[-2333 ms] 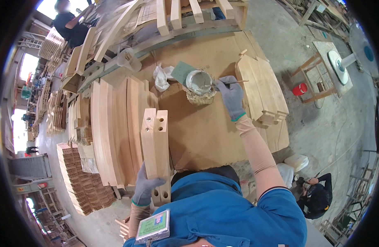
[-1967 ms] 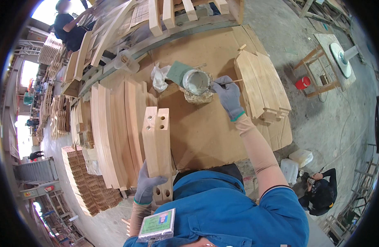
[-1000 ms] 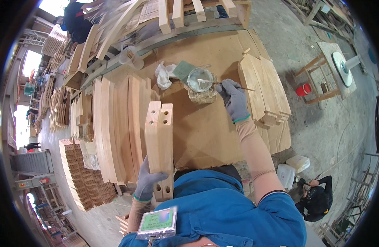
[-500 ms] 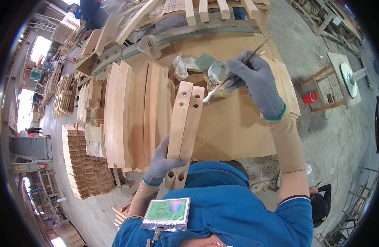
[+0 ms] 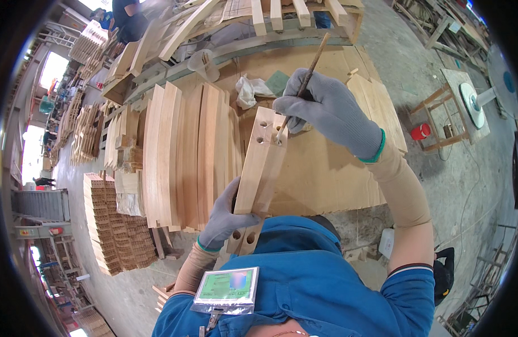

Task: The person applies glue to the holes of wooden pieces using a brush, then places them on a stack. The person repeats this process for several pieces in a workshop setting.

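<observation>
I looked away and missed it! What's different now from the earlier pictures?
The right hand moved left, carrying the brush from the pot, now out of sight, to the holes in the wooden bars. The bars' far ends swung right. Nothing was let go or newly grabbed: the left hand still grips the bars, and the white cloth stayed put.

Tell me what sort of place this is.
Likely a woodworking shop: cut wooden boards lined up, a tall stack of wooden parts, and drilled wooden pieces in the left hand.
</observation>
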`<state>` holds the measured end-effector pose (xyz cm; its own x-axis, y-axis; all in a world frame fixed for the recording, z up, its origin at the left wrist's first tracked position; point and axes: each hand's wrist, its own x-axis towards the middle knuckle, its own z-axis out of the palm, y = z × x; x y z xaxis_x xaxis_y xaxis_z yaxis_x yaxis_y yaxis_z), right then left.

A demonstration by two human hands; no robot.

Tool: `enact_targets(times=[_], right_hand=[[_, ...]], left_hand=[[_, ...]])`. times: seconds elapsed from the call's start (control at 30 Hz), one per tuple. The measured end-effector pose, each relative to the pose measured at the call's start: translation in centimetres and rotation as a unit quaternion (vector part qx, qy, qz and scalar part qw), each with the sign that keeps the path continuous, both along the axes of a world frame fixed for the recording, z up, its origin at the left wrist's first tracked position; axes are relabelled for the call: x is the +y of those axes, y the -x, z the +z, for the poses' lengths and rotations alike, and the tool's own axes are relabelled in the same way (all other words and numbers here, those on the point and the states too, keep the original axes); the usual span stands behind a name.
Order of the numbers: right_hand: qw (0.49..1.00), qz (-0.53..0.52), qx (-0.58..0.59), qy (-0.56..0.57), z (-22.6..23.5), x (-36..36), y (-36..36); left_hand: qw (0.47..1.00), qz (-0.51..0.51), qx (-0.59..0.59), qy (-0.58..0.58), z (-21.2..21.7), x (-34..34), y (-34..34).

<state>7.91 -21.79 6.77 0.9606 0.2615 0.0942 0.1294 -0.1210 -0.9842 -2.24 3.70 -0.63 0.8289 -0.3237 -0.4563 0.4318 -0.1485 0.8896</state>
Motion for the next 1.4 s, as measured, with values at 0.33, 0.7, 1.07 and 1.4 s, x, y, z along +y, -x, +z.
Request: enact_targets(times=[0.33, 0.7, 1.07, 1.4], right_hand=[[1.000, 0.018, 0.021, 0.015, 1.0, -0.6, -0.5], [0.979, -0.080, 0.079, -0.169, -4.4, -4.2, -4.5], [0.959, -0.254, -0.111, 0.057, -17.2, -6.0, -7.0], [0.953, -0.288, -0.061, -0.067, -22.1, -7.5, -5.0]], left_hand=[[1.000, 0.007, -0.001, 0.008, -0.3, -0.1, -0.4], [0.998, 0.052, 0.024, 0.014, -1.3, -0.3, -3.6], [0.998, 0.060, -0.021, 0.030, -4.3, -2.2, -15.6], [0.992, -0.075, -0.054, 0.091, -6.6, -10.1, -25.5]])
